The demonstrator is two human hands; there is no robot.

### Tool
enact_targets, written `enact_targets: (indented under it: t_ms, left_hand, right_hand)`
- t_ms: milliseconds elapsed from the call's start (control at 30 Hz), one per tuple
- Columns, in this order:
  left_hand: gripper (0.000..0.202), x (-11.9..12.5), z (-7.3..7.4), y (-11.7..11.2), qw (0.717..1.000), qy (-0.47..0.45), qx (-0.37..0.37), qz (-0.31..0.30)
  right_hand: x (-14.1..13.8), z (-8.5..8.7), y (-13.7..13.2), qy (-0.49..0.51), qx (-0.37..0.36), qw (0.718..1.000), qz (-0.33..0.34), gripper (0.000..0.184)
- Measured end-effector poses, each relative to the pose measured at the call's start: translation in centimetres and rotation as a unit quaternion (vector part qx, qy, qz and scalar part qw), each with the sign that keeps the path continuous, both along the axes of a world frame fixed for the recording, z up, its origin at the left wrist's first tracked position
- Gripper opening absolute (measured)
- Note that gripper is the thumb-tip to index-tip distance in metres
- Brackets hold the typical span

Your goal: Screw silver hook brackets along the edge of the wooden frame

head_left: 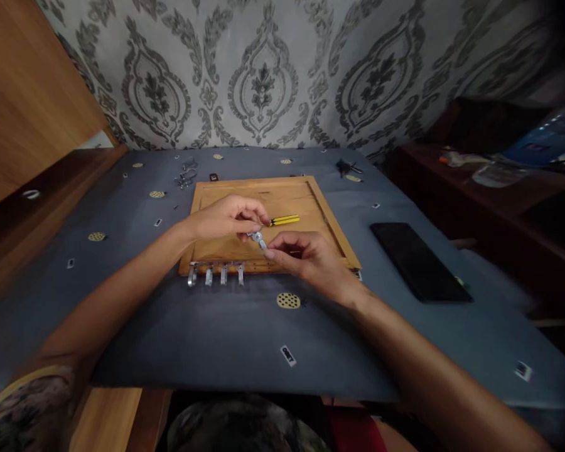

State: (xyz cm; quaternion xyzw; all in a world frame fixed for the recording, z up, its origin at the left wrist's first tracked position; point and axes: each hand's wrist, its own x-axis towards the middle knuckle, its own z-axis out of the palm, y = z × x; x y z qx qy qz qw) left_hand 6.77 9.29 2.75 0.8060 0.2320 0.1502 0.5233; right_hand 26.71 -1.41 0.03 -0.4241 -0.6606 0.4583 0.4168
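Above the wooden panel (pixel 282 195), toward its front edge, the left hand (pixel 235 218) and right hand (pixel 309 258) both pinch a small metal piece (pixel 258 238). Handling it seems the present step; the next move probably calls for steady fingertips.

Worktop (pixel 136 339): across the middle of the frame, wall (pixel 263 75) rising behind it.
Board (pixel 289 194): on the worktop, at centre.
Hooks (pixel 224 274): in a row along the board's near edge, left part.
Left hand (pixel 233 216) and right hand (pixel 311 260): above the board, fitting (pixel 257 237) between them, tool (pixel 285 220) just behind it.
Phone (pixel 419 260): right of the board.
Loose hardware (pixel 184 180): beyond the board's far left corner.
Cabinet (pixel 28 94): upper left.
Side table (pixel 428 163): upper right, past the worktop.
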Motion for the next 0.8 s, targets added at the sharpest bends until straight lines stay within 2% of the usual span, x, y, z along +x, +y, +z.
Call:
enact_targets:
  t_ms: [133,267,367,433,533,633,800]
  left_hand:
    - [0.019,0.0,-0.1,-0.5,1.0,0.018,0.022,0.0]
    - [0.023,-1.1,0.3,-2.4,0.982,0.06,0.162,0.074]
    - [0.03,-2.2,0.4,-4.6,0.968,0.085,0.218,0.092]
    - [0.031,-2.6,0.2,-5.9,0.96,0.09,0.255,0.07]
    - [0.046,-2.7,-0.5,-7.1,0.937,0.121,0.327,0.038]
    - [0.058,-2.4,-1.2,-7.6,0.914,0.141,0.378,0.039]
    - [0.053,-2.1,-2.1,-7.9,0.896,0.179,0.404,0.051]
  right_hand:
    - [-0.5,0.5,-0.9,0.027,-0.078,0.996,0.02,0.039]
    - [-0.9,-0.4,-2.8,0.064,-0.165,0.984,-0.004,0.042]
    - [-0.8,-1.6,-4.0,0.065,-0.221,0.973,-0.031,0.045]
    - [-0.8,-2.1,-4.3,0.063,-0.236,0.969,-0.045,0.046]
    - [-1.0,-2.4,-4.3,0.061,-0.246,0.967,-0.036,0.044]
    - [-1.5,-2.4,-4.1,0.069,-0.258,0.963,-0.014,0.042]
    - [-1.7,-2.8,-3.9,0.069,-0.271,0.96,-0.009,0.041]
